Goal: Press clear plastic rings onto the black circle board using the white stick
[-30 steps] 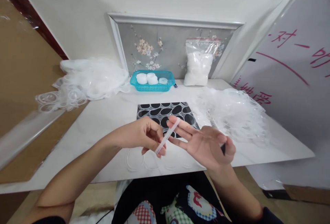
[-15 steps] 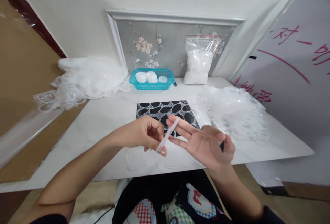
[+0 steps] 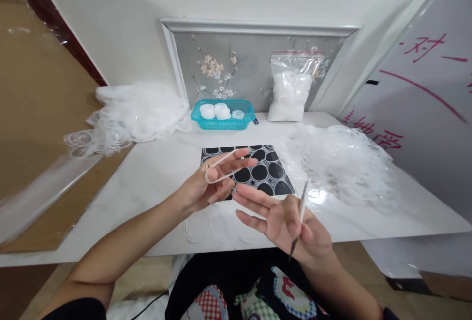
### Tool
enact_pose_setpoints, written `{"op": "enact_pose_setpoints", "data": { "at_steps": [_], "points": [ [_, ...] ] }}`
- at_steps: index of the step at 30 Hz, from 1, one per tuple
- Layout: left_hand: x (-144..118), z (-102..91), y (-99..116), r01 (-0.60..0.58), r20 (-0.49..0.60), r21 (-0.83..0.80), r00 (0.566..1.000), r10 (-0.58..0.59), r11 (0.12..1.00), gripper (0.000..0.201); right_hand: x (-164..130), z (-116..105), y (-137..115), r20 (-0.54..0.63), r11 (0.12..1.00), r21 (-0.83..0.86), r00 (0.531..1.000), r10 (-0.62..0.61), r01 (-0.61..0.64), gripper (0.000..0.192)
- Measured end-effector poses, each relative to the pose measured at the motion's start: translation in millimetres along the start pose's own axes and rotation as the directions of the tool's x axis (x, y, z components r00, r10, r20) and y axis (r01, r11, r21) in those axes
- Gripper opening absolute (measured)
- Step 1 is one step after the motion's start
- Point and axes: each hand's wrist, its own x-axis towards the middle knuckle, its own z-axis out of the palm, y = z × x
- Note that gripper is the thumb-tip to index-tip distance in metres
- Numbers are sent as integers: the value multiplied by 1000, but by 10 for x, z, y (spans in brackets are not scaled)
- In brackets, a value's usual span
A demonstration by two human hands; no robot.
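Note:
My left hand (image 3: 217, 180) is raised over the table with a thin white plastic ring (image 3: 224, 154) looped round its thumb and fingers, pulled into a long narrow shape. Close to its fingertips is my right hand (image 3: 283, 219), palm up. Between that thumb and index finger I grip a slim pen-like tool (image 3: 304, 201) with a pale middle and dark ends; its exact kind is unclear. Under the hands lies a black sheet patterned with ovals (image 3: 258, 170). Several clear rings (image 3: 198, 226) lie flat near the table's front edge.
A blue basket (image 3: 223, 124) with stacked white rings stands at the back, left of a zip bag (image 3: 291, 91) of white pieces. Piles of clear rings lie left (image 3: 143, 111) and right (image 3: 342, 162). Cardboard (image 3: 40, 113) borders the left side, a whiteboard (image 3: 416, 113) the right.
The white ring, earlier stretched between both hands, is now only on my left hand, whose fingers have opened out. My right hand has turned, bringing the slim tool more upright into view.

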Motion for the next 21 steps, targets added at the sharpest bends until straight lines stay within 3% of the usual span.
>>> {"op": "enact_pose_setpoints", "data": {
  "at_steps": [4,6,8,10,13,16,21],
  "points": [
    [-37,-19,-50,-45,78,-58,996,49,997,76,-72,-153,-45,-89,991,-115,993,-73,63,12],
    [-42,2,-45,-49,49,-93,997,54,994,77,-107,-276,-90,-135,977,-208,991,20,-49,11],
    [-34,35,-19,-34,-1,-145,999,35,989,76,-138,-395,-135,-225,922,-304,958,175,-240,15],
    [-17,62,12,-1,-54,-197,999,-10,981,73,-154,-499,-172,-346,817,-406,896,278,-410,38],
    [17,70,39,31,-128,-248,990,-65,968,66,-130,-628,-203,-458,649,-532,830,319,-544,78],
    [44,52,32,34,-195,-281,976,-92,959,63,-47,-746,-220,-483,560,-586,807,339,-585,91],
    [120,-13,23,65,-254,-287,957,-141,956,66,110,-996,-228,-454,492,-653,818,354,-575,88]
  ]
}}
